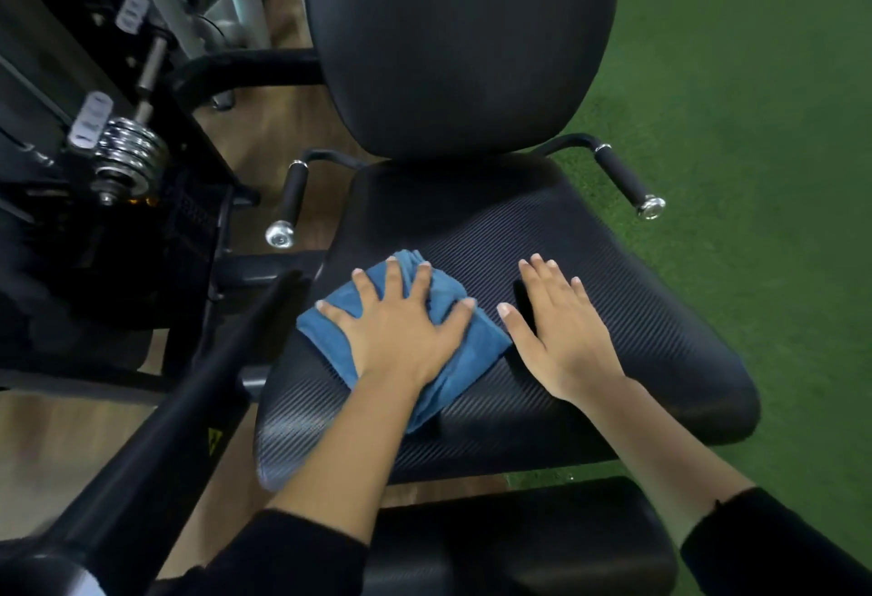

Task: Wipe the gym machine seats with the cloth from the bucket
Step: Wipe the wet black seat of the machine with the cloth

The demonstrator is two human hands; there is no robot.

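Two hands flat, fingers spread: my left hand point(403, 324) presses cloth point(476, 340), right hand point(561, 331) bare on seat point(637, 312). Risk: cloth bunches, far part stays unwiped.

Much of the cloth point(330, 340) hides under the left grip point(401, 326); left of it, the black bar point(188, 416) is blurred.

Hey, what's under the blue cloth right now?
The blue cloth lies on the black ribbed seat pad, with the left hand pressing flat on top. The pad's surface beneath the cloth is covered, so its condition there can't be seen.
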